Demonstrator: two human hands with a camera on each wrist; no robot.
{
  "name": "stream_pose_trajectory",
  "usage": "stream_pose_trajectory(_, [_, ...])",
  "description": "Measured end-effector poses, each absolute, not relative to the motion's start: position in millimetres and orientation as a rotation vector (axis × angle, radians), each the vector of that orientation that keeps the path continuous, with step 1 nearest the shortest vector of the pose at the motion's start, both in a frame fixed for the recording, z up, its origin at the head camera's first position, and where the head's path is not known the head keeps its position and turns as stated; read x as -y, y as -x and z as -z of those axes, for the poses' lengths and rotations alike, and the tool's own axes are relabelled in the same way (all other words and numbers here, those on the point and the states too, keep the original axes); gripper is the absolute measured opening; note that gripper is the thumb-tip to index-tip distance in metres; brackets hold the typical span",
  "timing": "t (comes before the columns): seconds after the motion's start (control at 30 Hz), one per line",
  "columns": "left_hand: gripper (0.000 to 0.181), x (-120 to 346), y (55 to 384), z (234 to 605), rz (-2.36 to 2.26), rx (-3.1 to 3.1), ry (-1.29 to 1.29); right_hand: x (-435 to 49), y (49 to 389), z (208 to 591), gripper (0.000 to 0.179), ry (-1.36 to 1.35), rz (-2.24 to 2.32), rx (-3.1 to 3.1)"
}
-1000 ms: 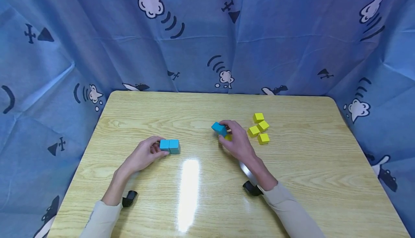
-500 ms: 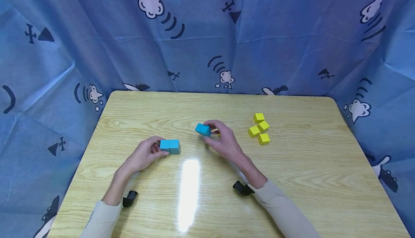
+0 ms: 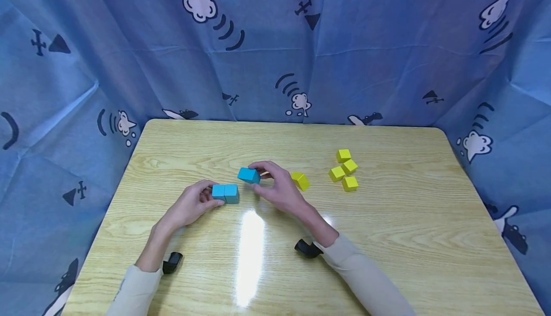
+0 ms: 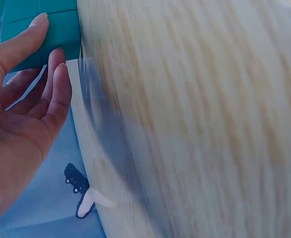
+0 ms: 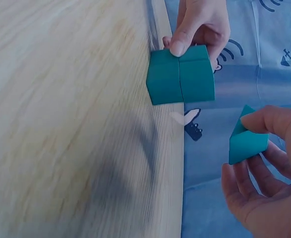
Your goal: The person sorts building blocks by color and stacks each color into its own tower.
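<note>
My left hand (image 3: 191,206) holds a block of blue cubes (image 3: 225,194) on the table, thumb on the near side and fingers behind. In the right wrist view this stack (image 5: 180,82) shows two layers, its seams running between the cubes. To its right, my right hand (image 3: 280,189) pinches a single blue cube (image 3: 248,175) between thumb and fingers. That cube (image 5: 247,144) is tilted and raised above the tabletop, apart from the stack. The wrist views render the blue as teal.
Yellow cubes (image 3: 300,180) sit just right of my right hand, partly behind it. Farther right lies a loose group of several yellow cubes (image 3: 349,166). The wooden table (image 3: 409,220) backs onto a blue patterned curtain (image 3: 258,67).
My right hand has carried the blue cube leftward, closer to the stack, uncovering the yellow cubes it had been in front of. The left hand has stayed put.
</note>
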State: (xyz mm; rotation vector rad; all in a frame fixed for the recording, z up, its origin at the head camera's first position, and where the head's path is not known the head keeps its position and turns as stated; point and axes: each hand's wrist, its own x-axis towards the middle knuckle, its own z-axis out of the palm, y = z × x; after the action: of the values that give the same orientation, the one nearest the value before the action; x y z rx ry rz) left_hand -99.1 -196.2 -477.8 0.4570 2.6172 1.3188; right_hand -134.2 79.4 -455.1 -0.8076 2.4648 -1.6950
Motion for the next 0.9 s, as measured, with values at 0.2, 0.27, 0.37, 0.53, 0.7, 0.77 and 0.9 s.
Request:
stream_pose_trajectory(0.2, [0.034,197,100,477,-1.315,-2.620,-0.458,-66,134,454,0.042,0.832,1.690,-2.425])
stream_pose_trajectory(0.27, [0.034,197,100,477,-1.313,-2.619,-0.454,-62,133,453,0.042,0.830,1.675,-2.426])
stream_pose_trajectory(0.37, [0.033,197,100,477,-1.316,-2.616,-0.455,-55,132,452,0.041,0.842,1.656,-2.422])
stream_pose_trajectory(0.53, [0.032,197,99,477,-1.326,-2.605,-0.456,-46,131,452,0.041,0.918,1.585,-2.414])
stream_pose_trajectory(0.7, [0.032,197,99,476,-1.323,-2.600,-0.453,-39,130,451,0.042,0.954,1.503,-2.405])
stream_pose_trajectory(0.77, [0.031,197,99,476,-1.326,-2.596,-0.454,-37,130,450,0.043,0.957,1.472,-2.406])
stream_pose_trajectory(0.9, [0.031,196,98,475,-1.333,-2.593,-0.461,-34,130,450,0.043,0.963,1.403,-2.416])
